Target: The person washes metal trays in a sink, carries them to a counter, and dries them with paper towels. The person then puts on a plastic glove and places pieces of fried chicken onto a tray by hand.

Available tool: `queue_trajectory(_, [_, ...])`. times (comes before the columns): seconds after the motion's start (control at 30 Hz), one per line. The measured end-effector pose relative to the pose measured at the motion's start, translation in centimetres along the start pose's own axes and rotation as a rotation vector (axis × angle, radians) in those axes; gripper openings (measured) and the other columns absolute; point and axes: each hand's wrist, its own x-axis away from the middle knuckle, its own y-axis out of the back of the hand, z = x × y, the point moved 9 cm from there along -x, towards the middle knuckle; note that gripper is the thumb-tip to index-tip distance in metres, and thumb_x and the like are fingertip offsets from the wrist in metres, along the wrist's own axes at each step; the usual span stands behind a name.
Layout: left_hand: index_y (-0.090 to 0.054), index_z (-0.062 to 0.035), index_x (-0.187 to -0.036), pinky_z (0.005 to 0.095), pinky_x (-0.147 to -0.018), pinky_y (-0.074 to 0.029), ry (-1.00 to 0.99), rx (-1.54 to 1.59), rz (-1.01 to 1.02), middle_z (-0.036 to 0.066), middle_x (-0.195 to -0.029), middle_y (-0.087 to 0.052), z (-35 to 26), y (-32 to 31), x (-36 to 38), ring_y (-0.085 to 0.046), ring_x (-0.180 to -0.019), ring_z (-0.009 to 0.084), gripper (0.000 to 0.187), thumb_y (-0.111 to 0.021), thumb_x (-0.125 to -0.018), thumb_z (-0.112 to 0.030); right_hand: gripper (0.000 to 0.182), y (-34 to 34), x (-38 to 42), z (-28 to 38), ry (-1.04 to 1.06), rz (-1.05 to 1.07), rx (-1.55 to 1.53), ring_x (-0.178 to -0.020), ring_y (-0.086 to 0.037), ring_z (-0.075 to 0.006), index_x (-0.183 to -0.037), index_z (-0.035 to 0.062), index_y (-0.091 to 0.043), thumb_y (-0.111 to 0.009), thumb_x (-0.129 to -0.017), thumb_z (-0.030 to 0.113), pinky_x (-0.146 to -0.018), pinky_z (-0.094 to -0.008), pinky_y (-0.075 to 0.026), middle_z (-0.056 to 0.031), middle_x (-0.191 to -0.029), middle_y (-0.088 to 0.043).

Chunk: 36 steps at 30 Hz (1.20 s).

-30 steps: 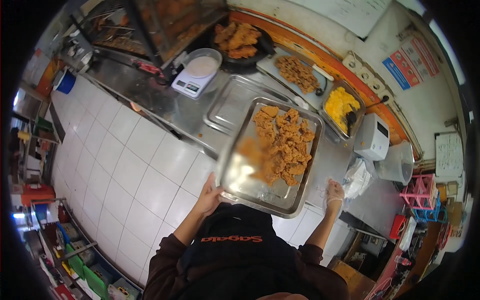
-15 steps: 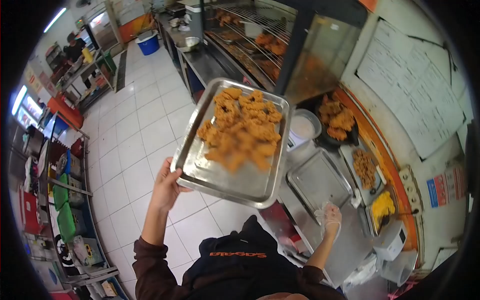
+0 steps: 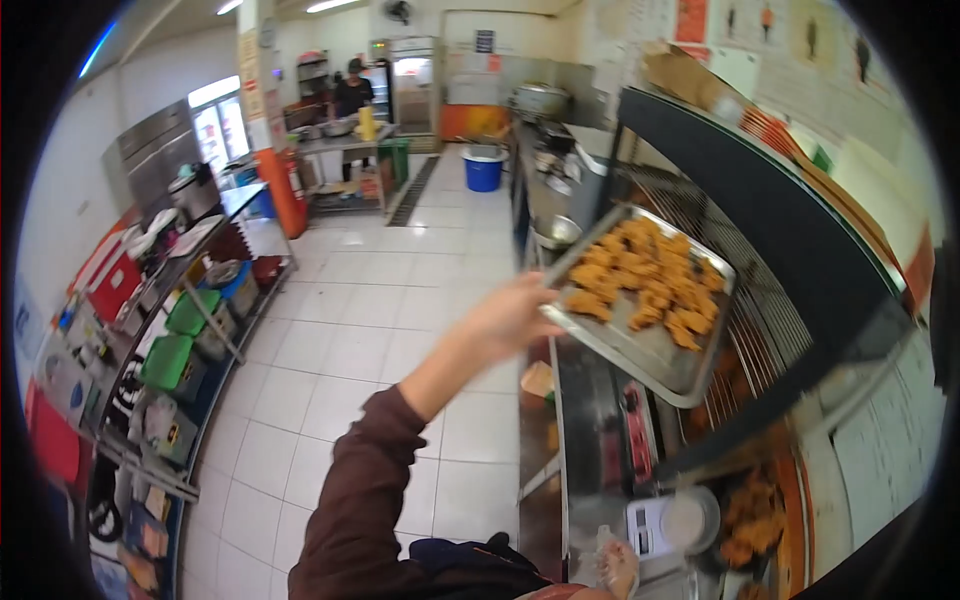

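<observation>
Tray (image 3: 622, 352) of fried chicken (image 3: 652, 275), held above the counter at the racks of the cabinet; whether its far edge is inside cannot be told.

Cabinet (image 3: 745, 195): dark-framed, standing along the counter's wall-side edge. One post rises behind the tray's far left corner; a bar slants upward to the right below the tray. Wire racks show beyond the tray's right edge.

Counter (image 3: 590, 450): metal, running away beside the tiled floor (image 3: 375, 345).

Rack (image 3: 205, 405): across the floor, bearing green-lidded bins (image 3: 172, 362), well apart from the tray.

Person (image 3: 353, 97): dark-clad, at a far table (image 3: 345, 143).

Bucket (image 3: 483, 172): blue, on the floor near the counter's far part.

Pan (image 3: 755, 520): near the counter's wall-side edge, heaped with fried pieces.

Left hand (image 3: 515, 312): closed on the tray's near left corner, thumb over the rim.

Right hand (image 3: 616, 566): in clear plastic, low beside the scale; partly hidden, its grip cannot be told.

Scale (image 3: 645, 527): white, on the counter, between right hand and pan, with a round tub (image 3: 686, 520) at its right side.

Red item (image 3: 638, 425): on the counter, below the tray in view.
</observation>
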Motion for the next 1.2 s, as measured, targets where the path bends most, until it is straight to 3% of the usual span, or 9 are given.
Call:
queue_trajectory(0.03, [-0.041, -0.0052, -0.111, 0.0360, -0.071, -0.053, -0.009, -0.007, 0.032, 0.011, -0.100, -0.055, -0.2, -0.2, -2.6, -0.060, -0.086, 0.0229, 0.026, -0.046, -0.085, -0.008, 0.017, -1.8, -1.4, 2.7, 0.005, 0.033, 0.007, -0.059, -0.048, -0.0094, -0.088, 0.0044, -0.055, -0.059, -0.079, 0.019, -0.053, -0.0219, -0.041, -0.0011, -0.071, -0.052])
queue_trajectory(0.1, [-0.043, -0.0063, -0.105, 0.0374, -0.068, -0.054, -0.003, 0.027, 0.089, 0.011, -0.099, -0.055, 0.1, -0.9, -5.7, -0.061, -0.079, 0.0230, 0.020, -0.045, -0.085, -0.008, 0.039, -8.5, -0.2, 9.6, 0.169, 0.479, 0.114, -0.085, -0.054, -0.0168, -0.123, 0.0059, -0.042, -0.048, -0.087, 0.021, -0.074, -0.0280, -0.045, -0.0094, -0.105, -0.055])
queue_trajectory(0.13, [-0.043, -0.0063, -0.105, 0.0374, -0.068, -0.054, -0.008, 0.028, 0.083, 0.011, -0.099, -0.055, 0.0, -0.9, -7.2, -0.061, -0.079, 0.0230, 0.020, -0.045, -0.085, -0.008, 0.039, -9.6, -1.1, 9.3, 0.170, 0.485, 0.117, -0.085, -0.054, -0.0168, -0.123, 0.0059, -0.042, -0.048, -0.087, 0.021, -0.074, -0.0280, -0.045, -0.0094, -0.105, -0.055])
queue_trajectory(0.2, [-0.043, -0.0076, -0.101, 0.0344, -0.068, -0.054, 0.055, 0.001, 0.204, 0.006, -0.096, -0.053, 0.8, -2.5, -10.1, -0.061, -0.083, 0.0220, 0.017, -0.047, -0.085, -0.009, 0.039, -8.9, -3.9, 7.8, 0.319, 0.228, 0.507, -0.060, -0.043, -0.0086, -0.121, 0.0049, -0.042, -0.048, -0.087, 0.024, -0.055, -0.0232, -0.040, -0.0009, -0.081, -0.050])
queue_trajectory(0.3, [-0.041, -0.0078, -0.100, 0.0351, -0.069, -0.054, 0.114, 0.014, 0.263, 0.006, -0.095, -0.052, 1.5, -4.6, -13.7, -0.061, -0.082, 0.0223, 0.016, -0.048, -0.085, -0.008, 0.048, -8.3, -8.8, 1.6, 0.105, 0.329, 0.451, -0.080, -0.055, -0.0198, -0.129, 0.0182, -0.029, -0.049, -0.088, 0.033, -0.066, -0.0364, -0.050, -0.0097, -0.103, -0.054])
queue_trajectory(0.73, [-0.032, -0.0052, -0.112, 0.0360, -0.070, -0.055, 0.474, 0.146, 0.511, 0.011, -0.103, -0.046, 8.9, -11.3, -22.6, -0.061, -0.078, 0.0256, 0.028, -0.045, -0.088, -0.011, 0.040, -13.7, -16.9, 8.9, 0.074, -0.033, 0.261, -0.081, -0.056, -0.0198, -0.120, 0.0127, -0.038, -0.052, -0.084, 0.025, -0.069, -0.0343, -0.049, -0.0092, -0.099, -0.056])
queue_trajectory(0.87, [-0.029, -0.0034, -0.112, 0.0290, -0.063, -0.056, 0.430, 0.095, 0.677, 0.011, -0.102, -0.045, 10.1, -12.9, -22.7, -0.060, -0.074, 0.0212, 0.037, -0.050, -0.088, -0.022, 0.038, -14.8, -18.1, 9.3, 0.059, -0.088, 0.239, -0.082, -0.056, -0.0198, -0.117, 0.0110, -0.041, -0.053, -0.083, 0.023, -0.070, -0.0336, -0.048, -0.0091, -0.098, -0.056])
queue_trajectory(1.13, [-0.041, 0.0024, -0.117, 0.0227, -0.049, -0.048, -0.031, -0.266, 0.814, 0.008, -0.093, -0.048, 9.3, -12.4, -24.4, -0.054, -0.065, 0.0116, 0.057, -0.066, -0.077, -0.030, 0.034, -16.6, -19.8, 9.5, 0.048, -0.168, 0.216, -0.083, -0.056, -0.0199, -0.111, 0.0076, -0.046, -0.055, -0.081, 0.018, -0.073, -0.0324, -0.047, -0.0088, -0.096, -0.057])
queue_trajectory(1.2, [-0.043, -0.0008, -0.115, 0.0285, -0.057, -0.047, -0.375, -0.500, 0.778, 0.008, -0.096, -0.046, 7.8, -12.4, -24.8, -0.053, -0.068, 0.0140, 0.060, -0.070, -0.072, -0.033, 0.032, -16.7, -19.9, 9.6, 0.053, -0.187, 0.210, -0.083, -0.056, -0.0199, -0.110, 0.0068, -0.047, -0.055, -0.080, 0.017, -0.073, -0.0321, -0.047, -0.0087, -0.095, -0.058])
